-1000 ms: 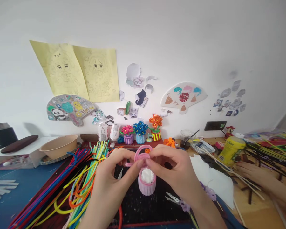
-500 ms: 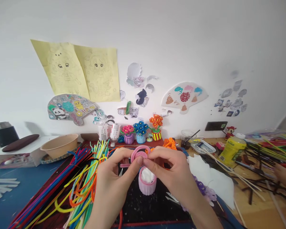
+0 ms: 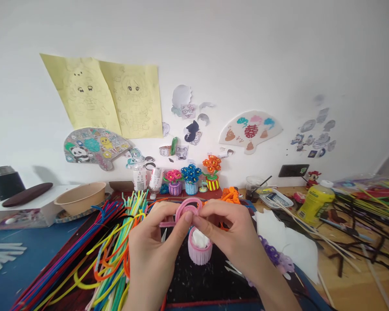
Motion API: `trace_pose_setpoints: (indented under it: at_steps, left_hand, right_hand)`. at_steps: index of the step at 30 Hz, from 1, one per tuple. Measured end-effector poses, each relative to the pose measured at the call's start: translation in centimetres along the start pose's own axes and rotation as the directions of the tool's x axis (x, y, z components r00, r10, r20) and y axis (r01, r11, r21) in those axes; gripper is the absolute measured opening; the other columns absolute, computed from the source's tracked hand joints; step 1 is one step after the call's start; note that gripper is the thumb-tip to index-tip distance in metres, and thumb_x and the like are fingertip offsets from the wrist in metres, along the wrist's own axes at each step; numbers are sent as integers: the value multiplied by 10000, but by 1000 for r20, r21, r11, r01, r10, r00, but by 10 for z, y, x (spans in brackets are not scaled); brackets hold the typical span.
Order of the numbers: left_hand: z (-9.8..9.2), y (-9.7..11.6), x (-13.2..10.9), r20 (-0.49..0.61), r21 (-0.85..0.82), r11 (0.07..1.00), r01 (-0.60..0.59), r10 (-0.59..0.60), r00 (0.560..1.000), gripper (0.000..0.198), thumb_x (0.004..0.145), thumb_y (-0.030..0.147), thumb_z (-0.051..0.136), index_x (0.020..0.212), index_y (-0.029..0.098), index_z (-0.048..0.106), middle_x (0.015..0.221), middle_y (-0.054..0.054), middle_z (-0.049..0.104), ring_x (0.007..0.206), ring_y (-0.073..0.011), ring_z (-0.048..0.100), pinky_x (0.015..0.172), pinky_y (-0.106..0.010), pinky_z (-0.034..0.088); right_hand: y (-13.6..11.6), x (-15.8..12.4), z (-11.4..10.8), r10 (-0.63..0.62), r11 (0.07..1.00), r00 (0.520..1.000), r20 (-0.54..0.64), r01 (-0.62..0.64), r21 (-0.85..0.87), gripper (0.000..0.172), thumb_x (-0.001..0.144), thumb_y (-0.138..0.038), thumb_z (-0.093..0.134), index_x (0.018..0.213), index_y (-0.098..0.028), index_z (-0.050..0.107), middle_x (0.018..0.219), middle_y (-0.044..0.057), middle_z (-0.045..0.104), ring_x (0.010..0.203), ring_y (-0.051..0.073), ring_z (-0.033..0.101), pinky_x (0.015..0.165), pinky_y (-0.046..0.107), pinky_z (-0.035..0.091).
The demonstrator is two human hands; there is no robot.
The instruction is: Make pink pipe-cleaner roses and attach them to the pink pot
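A pink pipe cleaner (image 3: 188, 203), bent into loops, is pinched between my two hands, one end sticking out to the left. My left hand (image 3: 158, 242) is closed on its left side, thumb and forefinger pressed together. From the right, my right hand (image 3: 233, 235) grips the same loops with thumb and fingertips. Just below the fingers stands a small pink ribbed pot (image 3: 200, 255) with white stuffing (image 3: 200, 237) inside. It rests on a black mat (image 3: 194, 285), and neither hand touches it.
To the left lie bundles of coloured pipe cleaners (image 3: 116, 255). Finished flower pots (image 3: 191, 185) line the wall. A purple piece (image 3: 278, 257) and white paper (image 3: 288, 246) are at the right, with a yellow bottle (image 3: 317, 203) and black pipe cleaners (image 3: 372, 242) farther over.
Both hands have shifted slightly left with the pink loops, which are turned a little. Another person's hand at the right edge has gone out of view.
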State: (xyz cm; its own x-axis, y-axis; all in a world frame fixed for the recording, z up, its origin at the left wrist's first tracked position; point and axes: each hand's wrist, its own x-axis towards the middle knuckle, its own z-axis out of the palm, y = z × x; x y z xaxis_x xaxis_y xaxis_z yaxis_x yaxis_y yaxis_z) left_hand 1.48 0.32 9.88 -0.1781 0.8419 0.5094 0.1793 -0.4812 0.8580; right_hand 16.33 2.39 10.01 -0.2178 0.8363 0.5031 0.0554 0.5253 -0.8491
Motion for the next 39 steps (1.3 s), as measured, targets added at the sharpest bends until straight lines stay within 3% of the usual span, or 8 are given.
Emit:
trace_pose_setpoints:
  at_steps: [14, 26, 39]
  left_hand:
    - [-1, -2, 1, -22, 19, 1000, -1, 2, 1000, 33, 812, 297, 748, 812, 265, 755, 810, 32, 746, 767, -145, 669, 718, -248, 523]
    - [1, 1, -1, -61, 80, 996, -34, 39, 997, 47, 823, 283, 733, 789, 255, 750, 803, 26, 743, 775, -149, 673, 723, -249, 515]
    - [-8, 2, 7, 74, 175, 985, 0, -13, 997, 152, 823, 389, 717, 799, 241, 741, 791, 5, 744, 756, -176, 653, 689, -284, 482]
  right_hand:
    - [-2, 0, -4, -33, 999, 999, -21, 33, -29, 162, 876, -264, 700, 738, -190, 741, 645, -18, 610, 561, 106, 486, 509, 241, 345]
    - [-2, 2, -2, -45, 998, 998, 33, 46, -47, 196, 876, -269, 720, 704, -176, 701, 641, -29, 570, 584, 105, 473, 529, 245, 337]
    - [-7, 2, -7, 0, 1000, 1000, -17, -1, -10, 112, 869, -250, 707, 784, -209, 768, 697, -7, 665, 543, 101, 483, 488, 231, 371]
